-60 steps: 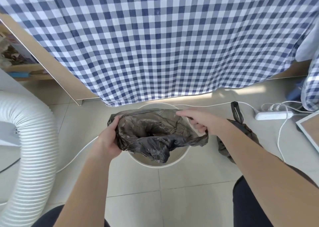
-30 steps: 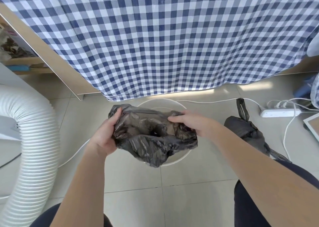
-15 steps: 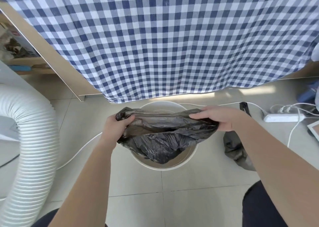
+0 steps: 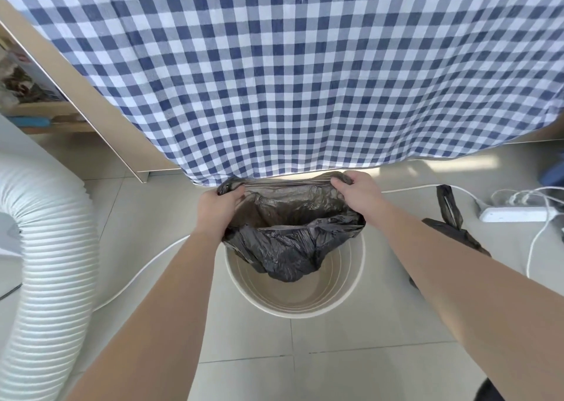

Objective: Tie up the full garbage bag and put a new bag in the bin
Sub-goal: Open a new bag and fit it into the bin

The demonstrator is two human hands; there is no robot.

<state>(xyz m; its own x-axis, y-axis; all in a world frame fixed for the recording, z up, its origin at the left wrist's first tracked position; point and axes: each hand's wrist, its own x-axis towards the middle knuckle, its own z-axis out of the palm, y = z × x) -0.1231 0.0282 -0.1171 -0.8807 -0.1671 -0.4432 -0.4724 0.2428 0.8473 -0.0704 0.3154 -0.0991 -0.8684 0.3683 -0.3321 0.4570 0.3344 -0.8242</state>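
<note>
— Gripping what, exactly, over that white bin (image 4: 355, 281)?

— Both hands hold the far edge of a new black bag (image 4: 293, 242). The left hand (image 4: 218, 210) has its fingers (image 4: 233, 193) curled tight round a bunched corner of the bag's mouth; the right hand (image 4: 358, 194) has its fingers (image 4: 338, 184) folded down over the opposite corner. The edge runs taut between them, just under the hem of the blue checked cloth (image 4: 290, 74).

— And the bag itself?

— It hangs open below the fingers, its crumpled lower part drooping inside the bin, whose near wall and bottom are uncovered.

— The full one?

— A tied black bag (image 4: 451, 217) sits on the tiled floor (image 4: 335, 355) to the right, partly hidden behind the right forearm, near a white power strip (image 4: 515, 214). A ribbed white hose (image 4: 45, 263) curves down the left side.
</note>
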